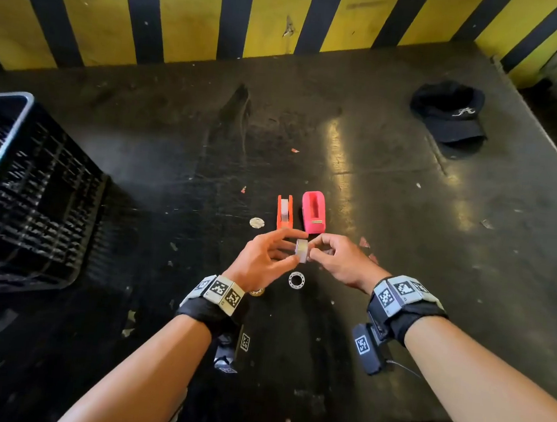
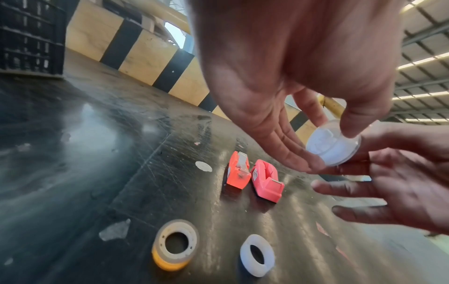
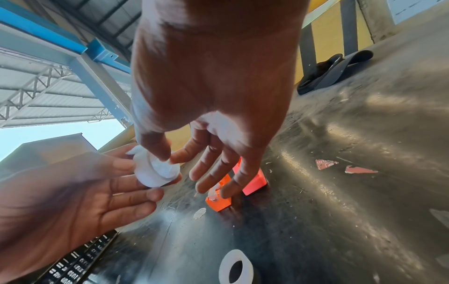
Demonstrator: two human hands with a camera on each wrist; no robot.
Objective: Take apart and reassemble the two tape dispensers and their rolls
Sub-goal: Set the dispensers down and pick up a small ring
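Note:
Between my two hands, above the table, is a small white tape roll point(image 1: 301, 251) with a white plastic hub point(image 3: 166, 169) sticking out of its side. My left hand point(image 1: 292, 249) pinches the roll point(image 2: 332, 143) between thumb and fingers. My right hand point(image 1: 314, 251) pinches the hub's flange with thumb and forefinger, its other fingers spread. Just beyond the hands, the orange dispenser point(image 1: 285, 212) and the pink dispenser point(image 1: 314, 212) stand side by side; the pink one's well looks empty. A white ring point(image 1: 296, 280) and a yellowish tape roll point(image 2: 175, 244) lie below my hands.
A black plastic crate point(image 1: 17, 185) stands at the left of the dark table point(image 1: 408, 196). A black cap point(image 1: 450, 111) lies at the far right. A small white disc point(image 1: 256, 222) lies left of the orange dispenser. A yellow-and-black striped wall point(image 1: 186, 21) runs along the back.

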